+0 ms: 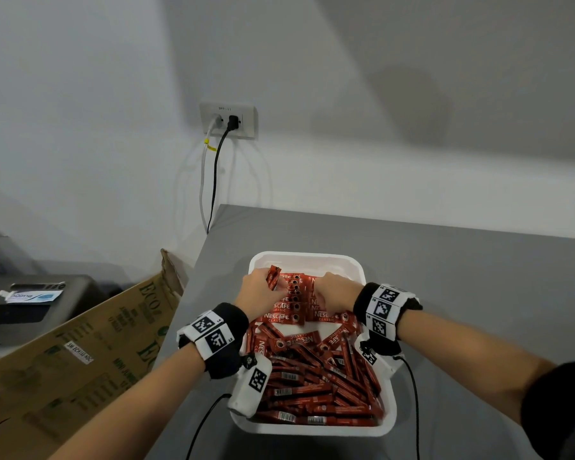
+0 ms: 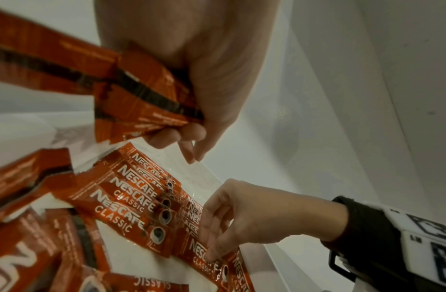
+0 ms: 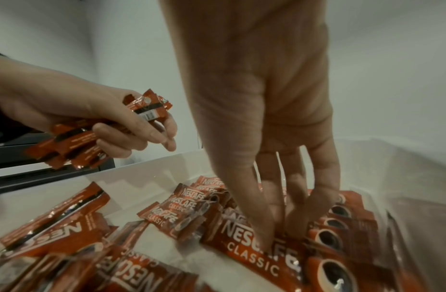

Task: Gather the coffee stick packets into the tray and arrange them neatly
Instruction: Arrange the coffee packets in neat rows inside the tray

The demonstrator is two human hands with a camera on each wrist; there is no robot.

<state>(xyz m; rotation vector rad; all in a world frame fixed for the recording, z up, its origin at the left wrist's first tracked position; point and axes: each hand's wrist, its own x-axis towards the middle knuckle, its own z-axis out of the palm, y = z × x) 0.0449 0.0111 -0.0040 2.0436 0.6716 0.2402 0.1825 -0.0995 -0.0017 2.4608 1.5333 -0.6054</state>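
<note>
A white tray (image 1: 307,257) on the grey table (image 1: 472,293) holds many red Nescafe stick packets. Two neat rows (image 1: 287,305) lie at its far end, and a loose heap (image 1: 316,383) fills the near half. My left hand (image 1: 261,292) hovers over the left row and grips a small bunch of packets (image 1: 273,276), also seen in the left wrist view (image 2: 142,94). My right hand (image 1: 334,290) reaches down onto the right row (image 3: 254,245). Its straight fingers (image 3: 267,227) press on the packets there and grip none.
An open cardboard box (image 1: 80,356) leans against the table's left edge. Behind it stands a dark appliance (image 1: 30,303). A wall socket (image 1: 228,121) with two cables is above the table's far left corner. Bare table lies right of the tray.
</note>
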